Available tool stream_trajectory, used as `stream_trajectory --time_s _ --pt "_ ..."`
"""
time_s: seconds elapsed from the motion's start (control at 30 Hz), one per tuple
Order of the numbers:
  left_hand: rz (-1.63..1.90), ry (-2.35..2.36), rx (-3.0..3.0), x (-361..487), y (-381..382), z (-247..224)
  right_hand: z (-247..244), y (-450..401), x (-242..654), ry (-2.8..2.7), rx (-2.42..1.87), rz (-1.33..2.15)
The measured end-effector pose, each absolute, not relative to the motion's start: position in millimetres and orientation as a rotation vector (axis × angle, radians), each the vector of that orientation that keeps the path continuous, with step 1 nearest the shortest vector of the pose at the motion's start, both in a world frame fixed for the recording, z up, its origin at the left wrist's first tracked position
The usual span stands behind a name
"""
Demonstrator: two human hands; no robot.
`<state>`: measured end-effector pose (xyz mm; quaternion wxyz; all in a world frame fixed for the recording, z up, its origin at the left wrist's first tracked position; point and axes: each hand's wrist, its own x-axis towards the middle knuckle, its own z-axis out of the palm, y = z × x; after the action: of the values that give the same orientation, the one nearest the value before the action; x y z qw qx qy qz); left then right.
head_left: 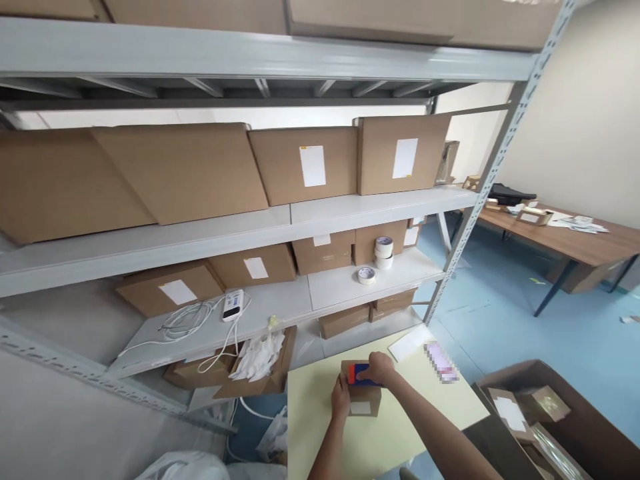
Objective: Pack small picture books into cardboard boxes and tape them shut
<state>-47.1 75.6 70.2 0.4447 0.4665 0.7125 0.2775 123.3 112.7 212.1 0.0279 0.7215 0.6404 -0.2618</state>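
Note:
On the pale yellow tabletop (313, 433) sits a small cardboard box (364, 405) with a white label on its near side. My left hand (341, 398) grips the box at its left edge, fingers toward the top. My right hand (379, 370) is closed around a blue tool with a red end (363, 375), pressed on or just over the box top. The tool's exact kind cannot be made out. Beyond my right hand lie a white sheet (413, 341) and a blurred pinkish flat item (441, 362).
Grey metal shelving (350, 217) with cardboard boxes rises ahead. Tape rolls (367, 275) and a white power strip (233, 305) with cables lie on a lower shelf. At right are a large open carton (590, 417) holding boxes and a brown table (590, 243).

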Motion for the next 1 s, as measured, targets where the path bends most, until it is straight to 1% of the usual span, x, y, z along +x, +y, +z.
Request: stream_trajectory --time_s 0.2,0.37,0.47,0.57,0.7,0.8,0.9,1.0 --pt "0.658 1.705 1.256 1.0 75.3 77.8 204.6 97.7 234.5 1.979 2.177 -0.84" --pt "0.659 1.67 1.231 0.9 75.2 75.1 197.1 72.5 341.4 1.865 2.268 -0.838" --pt "0.669 1.632 1.222 -6.9 76.5 70.9 191.2 65.0 364.7 1.839 2.288 -0.881" --pt "0.714 1.647 1.184 -25.1 80.7 67.2 177.7 68.4 339.8 1.87 2.275 -0.865" --pt "0.701 1.674 1.139 -67.8 91.6 69.7 153.1 78.8 265.6 1.937 2.245 -1.013" --pt "0.625 1.873 1.172 -103.4 100.5 78.6 140.8 83.0 208.6 1.929 2.249 -1.064" --pt "0.614 2.055 1.255 -129.9 104.5 88.0 138.7 87.4 160.7 1.987 2.221 -1.06" --pt "0.695 1.932 1.337 -139.6 100.5 91.8 144.6 95.5 120.0 2.012 2.175 -1.028"
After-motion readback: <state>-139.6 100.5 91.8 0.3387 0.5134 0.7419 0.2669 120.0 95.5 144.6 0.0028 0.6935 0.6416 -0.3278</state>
